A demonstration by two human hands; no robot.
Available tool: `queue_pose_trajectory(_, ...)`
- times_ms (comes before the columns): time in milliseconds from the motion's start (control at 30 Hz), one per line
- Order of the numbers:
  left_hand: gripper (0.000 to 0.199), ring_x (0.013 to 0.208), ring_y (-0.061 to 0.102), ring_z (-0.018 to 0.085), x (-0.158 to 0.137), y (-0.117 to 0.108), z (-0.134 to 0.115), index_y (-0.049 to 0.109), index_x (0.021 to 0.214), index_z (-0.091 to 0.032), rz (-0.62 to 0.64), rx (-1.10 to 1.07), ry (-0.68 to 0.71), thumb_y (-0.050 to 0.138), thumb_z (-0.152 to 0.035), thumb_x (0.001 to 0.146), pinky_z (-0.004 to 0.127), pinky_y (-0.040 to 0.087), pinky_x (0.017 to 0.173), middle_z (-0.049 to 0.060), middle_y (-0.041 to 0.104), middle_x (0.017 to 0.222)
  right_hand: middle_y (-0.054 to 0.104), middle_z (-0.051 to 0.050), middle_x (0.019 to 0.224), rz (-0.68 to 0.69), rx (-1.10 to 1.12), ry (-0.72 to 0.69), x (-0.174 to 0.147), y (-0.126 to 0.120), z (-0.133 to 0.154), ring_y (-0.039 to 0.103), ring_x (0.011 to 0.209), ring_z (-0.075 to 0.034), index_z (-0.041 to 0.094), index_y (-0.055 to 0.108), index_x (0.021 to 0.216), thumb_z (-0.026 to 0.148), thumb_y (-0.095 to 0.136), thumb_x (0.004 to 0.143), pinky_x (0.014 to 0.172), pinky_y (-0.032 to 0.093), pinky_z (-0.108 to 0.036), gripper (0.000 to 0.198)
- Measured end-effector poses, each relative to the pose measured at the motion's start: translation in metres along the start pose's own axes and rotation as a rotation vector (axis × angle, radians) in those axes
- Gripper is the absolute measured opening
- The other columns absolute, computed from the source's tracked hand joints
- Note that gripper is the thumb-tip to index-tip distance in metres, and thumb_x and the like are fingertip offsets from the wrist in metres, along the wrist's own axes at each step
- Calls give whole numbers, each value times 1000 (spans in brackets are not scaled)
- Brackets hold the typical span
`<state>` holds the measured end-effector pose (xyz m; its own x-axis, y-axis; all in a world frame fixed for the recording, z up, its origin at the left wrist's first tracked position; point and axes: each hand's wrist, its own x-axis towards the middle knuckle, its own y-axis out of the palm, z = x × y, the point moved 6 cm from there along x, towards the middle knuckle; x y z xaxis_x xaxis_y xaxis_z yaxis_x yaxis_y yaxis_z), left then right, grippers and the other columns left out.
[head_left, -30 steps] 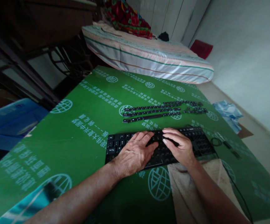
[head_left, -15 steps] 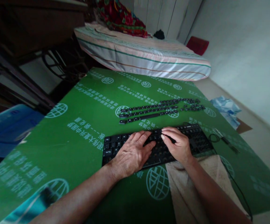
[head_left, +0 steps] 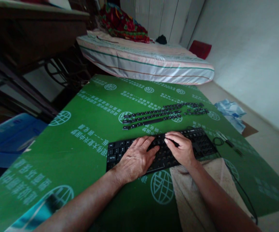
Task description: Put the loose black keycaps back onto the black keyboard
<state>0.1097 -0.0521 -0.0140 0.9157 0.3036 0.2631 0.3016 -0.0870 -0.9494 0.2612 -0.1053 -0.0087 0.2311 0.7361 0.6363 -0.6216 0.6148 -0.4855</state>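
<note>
A black keyboard (head_left: 161,166) lies on the green table, with keycaps on its left part and upper rows and bare key sockets in its middle. My left hand (head_left: 139,154) rests palm down across it, fingers stretched toward the upper rows and thumb apart. Close beside it, my right hand (head_left: 181,148) has thumb and forefinger drawn together over an upper row; anything between the tips is too small and hidden to make out. Beyond the keyboard, loose black keycaps (head_left: 151,122) are laid out in rows. A beige cloth (head_left: 190,193) lies under my right forearm.
The green table (head_left: 86,161) has printed lettering and globes. A thin tool with a dark end (head_left: 231,144) and the keyboard's cable (head_left: 240,187) lie at right. A striped bed (head_left: 149,64) stands beyond the table; a blue container (head_left: 6,135) is at left.
The camera view has shifted slightly. Both hands stay at nearly the same spots on the keyboard, with only a slight movement of the right fingertips.
</note>
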Motion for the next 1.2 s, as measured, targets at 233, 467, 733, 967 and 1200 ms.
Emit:
queue_pose_trajectory(233, 34, 121, 41, 27, -1, 0, 0, 55, 123, -21, -9, 6, 6, 46, -22, 90, 46, 37, 103, 12, 44, 134, 69, -8, 90, -5, -6, 2, 0, 0, 0, 65, 85, -18, 20, 68, 88, 17, 58, 82, 81, 55, -35, 12)
queue_pose_trajectory(467, 39, 123, 40, 27, -4, 2, 2, 49, 129, -16, -39, 28, 19, 45, -24, 91, 45, 35, 105, 13, 45, 133, 70, -8, 88, -34, -6, 2, 1, -2, 2, 66, 82, -17, 20, 69, 86, 17, 58, 82, 79, 56, -33, 12)
queue_pose_trajectory(733, 31, 119, 43, 26, -1, 0, 1, 60, 117, -24, -27, 24, 22, 47, -20, 90, 46, 38, 101, 10, 46, 132, 70, -7, 87, -40, 3, 14, 0, -1, -1, 66, 82, -17, 20, 69, 86, 19, 58, 82, 78, 56, -33, 12)
queue_pose_trajectory(967, 35, 121, 43, 26, -2, 0, 1, 54, 124, -21, -43, 33, 28, 47, -22, 90, 46, 36, 104, 12, 47, 133, 71, -7, 86, -66, 8, 1, 1, -5, 3, 66, 80, -17, 20, 70, 85, 19, 57, 83, 76, 56, -33, 13)
queue_pose_trajectory(1200, 32, 121, 43, 26, -1, -1, 1, 58, 119, -20, -47, 36, 29, 48, -23, 89, 44, 37, 103, 11, 48, 131, 71, -7, 84, -93, 3, 10, 1, -8, 3, 66, 78, -17, 20, 69, 83, 19, 56, 83, 74, 56, -32, 13)
